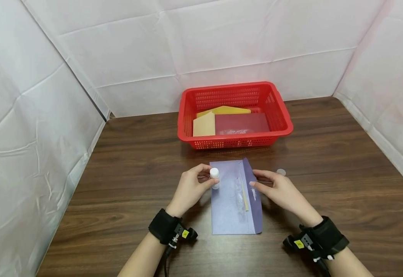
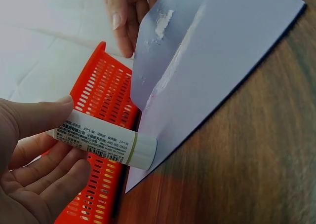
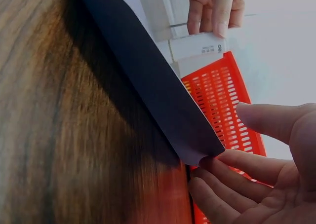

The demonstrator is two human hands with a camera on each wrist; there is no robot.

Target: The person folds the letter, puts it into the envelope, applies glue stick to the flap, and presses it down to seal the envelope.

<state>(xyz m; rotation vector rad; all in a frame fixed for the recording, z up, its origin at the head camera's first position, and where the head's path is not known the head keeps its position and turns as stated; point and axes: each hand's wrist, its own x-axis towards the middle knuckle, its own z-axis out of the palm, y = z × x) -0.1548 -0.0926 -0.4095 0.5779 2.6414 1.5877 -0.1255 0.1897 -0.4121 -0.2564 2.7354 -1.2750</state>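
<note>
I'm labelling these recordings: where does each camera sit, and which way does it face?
Head: worn on the head, facing forward and down at the table, purple envelope and red basket; both forearms show, with left grip and right grip.
Left wrist: worn there, facing the white tube and envelope; left grip near, right grip at the top.
Right wrist: worn there, facing the envelope's flap; right grip near, left grip at the top.
Shared: both wrist views show tube, envelope, basket and both grips.

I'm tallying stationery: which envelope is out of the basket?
The purple envelope, lying on the wooden table with its flap lifted. The yellow envelope, cream envelope and dark red envelope sit inside the red basket.
</note>
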